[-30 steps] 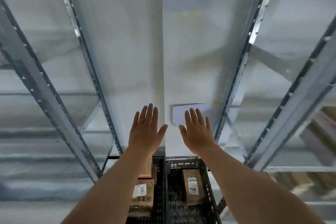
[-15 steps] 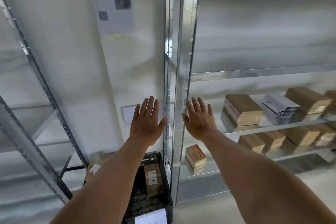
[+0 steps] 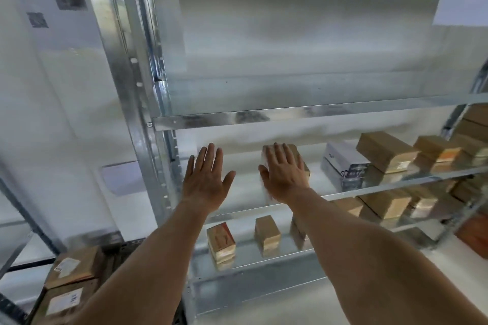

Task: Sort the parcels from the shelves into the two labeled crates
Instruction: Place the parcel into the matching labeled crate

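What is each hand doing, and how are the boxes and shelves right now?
left hand: open, fingers straight, holding nothing
right hand: open, fingers straight, in front of a brown box; touching or not, cannot tell
brown box: on the middle shelf, mostly hidden
white box: on the middle shelf
middle shelf: holds a row of boxes
top shelf: nothing seen on it
crate parcels: lying flat, labels up

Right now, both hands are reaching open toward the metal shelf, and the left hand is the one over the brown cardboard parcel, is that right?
Not quite: in the head view the right hand, not the left hand, is over the brown cardboard parcel. Both are open, reaching toward the metal shelf.
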`<action>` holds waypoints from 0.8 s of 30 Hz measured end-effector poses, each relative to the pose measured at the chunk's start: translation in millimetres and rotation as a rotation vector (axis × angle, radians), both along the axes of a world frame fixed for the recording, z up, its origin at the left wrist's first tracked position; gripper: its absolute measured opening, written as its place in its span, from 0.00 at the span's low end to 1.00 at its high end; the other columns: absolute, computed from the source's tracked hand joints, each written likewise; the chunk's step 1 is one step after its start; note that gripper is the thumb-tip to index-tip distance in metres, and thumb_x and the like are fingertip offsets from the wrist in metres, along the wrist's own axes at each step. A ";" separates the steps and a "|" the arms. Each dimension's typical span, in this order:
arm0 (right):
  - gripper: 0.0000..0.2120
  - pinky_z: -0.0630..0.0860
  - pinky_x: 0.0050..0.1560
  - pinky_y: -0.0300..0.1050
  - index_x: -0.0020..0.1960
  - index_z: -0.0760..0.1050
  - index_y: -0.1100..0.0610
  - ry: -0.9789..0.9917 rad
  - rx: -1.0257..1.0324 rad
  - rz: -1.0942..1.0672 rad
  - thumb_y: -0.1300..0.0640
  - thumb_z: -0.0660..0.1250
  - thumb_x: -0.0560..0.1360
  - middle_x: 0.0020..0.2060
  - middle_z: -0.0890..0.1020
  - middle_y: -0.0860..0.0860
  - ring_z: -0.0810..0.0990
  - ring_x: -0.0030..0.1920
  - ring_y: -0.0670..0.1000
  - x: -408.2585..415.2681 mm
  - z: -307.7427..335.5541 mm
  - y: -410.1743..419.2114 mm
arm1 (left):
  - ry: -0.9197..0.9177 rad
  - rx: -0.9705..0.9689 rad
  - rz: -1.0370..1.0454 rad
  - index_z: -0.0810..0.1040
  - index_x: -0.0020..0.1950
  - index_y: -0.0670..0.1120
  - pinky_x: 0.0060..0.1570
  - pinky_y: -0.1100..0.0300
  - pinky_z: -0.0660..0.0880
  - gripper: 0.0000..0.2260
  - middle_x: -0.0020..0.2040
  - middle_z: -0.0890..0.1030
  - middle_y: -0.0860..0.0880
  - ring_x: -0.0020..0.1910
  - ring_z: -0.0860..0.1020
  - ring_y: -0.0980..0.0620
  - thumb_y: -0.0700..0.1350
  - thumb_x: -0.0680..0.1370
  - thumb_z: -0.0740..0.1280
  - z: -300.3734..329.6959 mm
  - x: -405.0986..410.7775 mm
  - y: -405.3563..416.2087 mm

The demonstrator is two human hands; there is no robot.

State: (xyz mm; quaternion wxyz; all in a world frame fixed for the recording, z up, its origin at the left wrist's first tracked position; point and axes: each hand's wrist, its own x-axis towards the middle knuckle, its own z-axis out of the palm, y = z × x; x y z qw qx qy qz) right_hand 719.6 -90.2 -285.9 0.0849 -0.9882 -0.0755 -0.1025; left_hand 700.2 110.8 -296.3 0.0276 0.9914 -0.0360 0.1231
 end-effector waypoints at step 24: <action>0.30 0.62 0.72 0.60 0.82 0.42 0.48 0.398 0.156 -0.143 0.44 0.48 0.84 0.80 0.51 0.60 0.63 0.74 0.64 233.8 -99.3 -152.6 | 0.442 -0.442 0.169 0.41 0.82 0.45 0.79 0.46 0.43 0.34 0.83 0.44 0.46 0.82 0.45 0.48 0.63 0.84 0.46 -115.9 242.7 -178.9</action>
